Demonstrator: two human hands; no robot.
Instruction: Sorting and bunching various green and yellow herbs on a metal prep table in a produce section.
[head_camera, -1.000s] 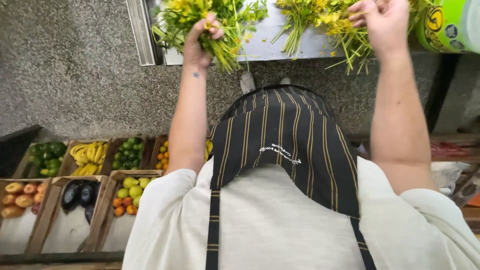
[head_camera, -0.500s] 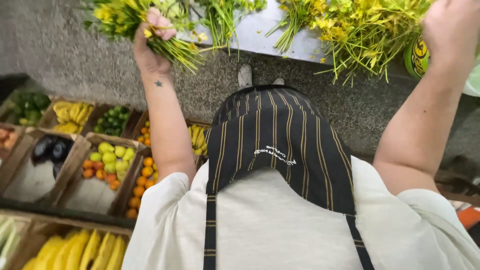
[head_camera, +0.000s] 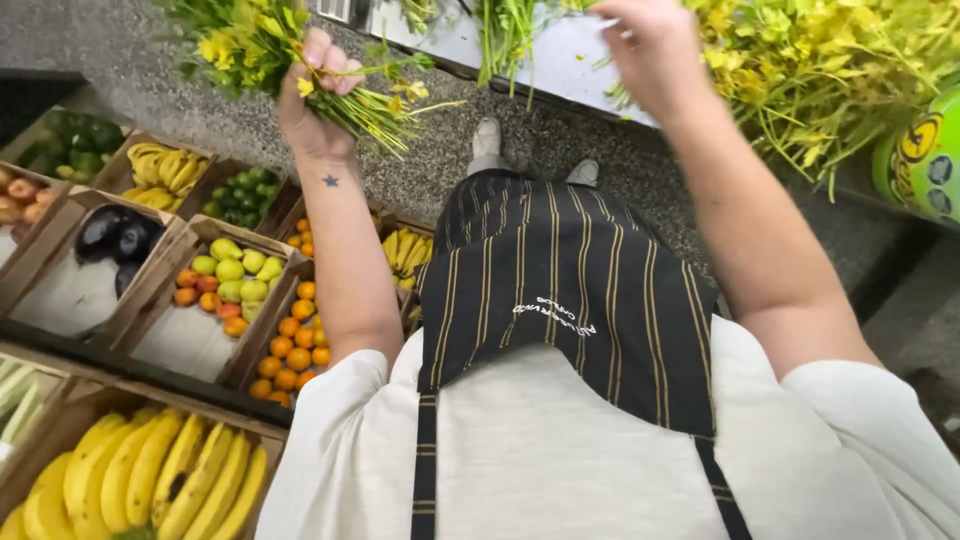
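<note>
Since the earlier frame, left hand (head_camera: 318, 95) has drawn its bunch of yellow flowers (head_camera: 290, 60) a bit leftward, away from the table (head_camera: 560, 70); right hand (head_camera: 648, 55) has dropped inward over the stems lying there. Left fingers closed tight round the gathered stems; right fingers look curled narrow, whether they pinch a stem cannot be told. One bunch made up so far, while a large loose heap of flowers (head_camera: 820, 70) lies unsorted.
</note>
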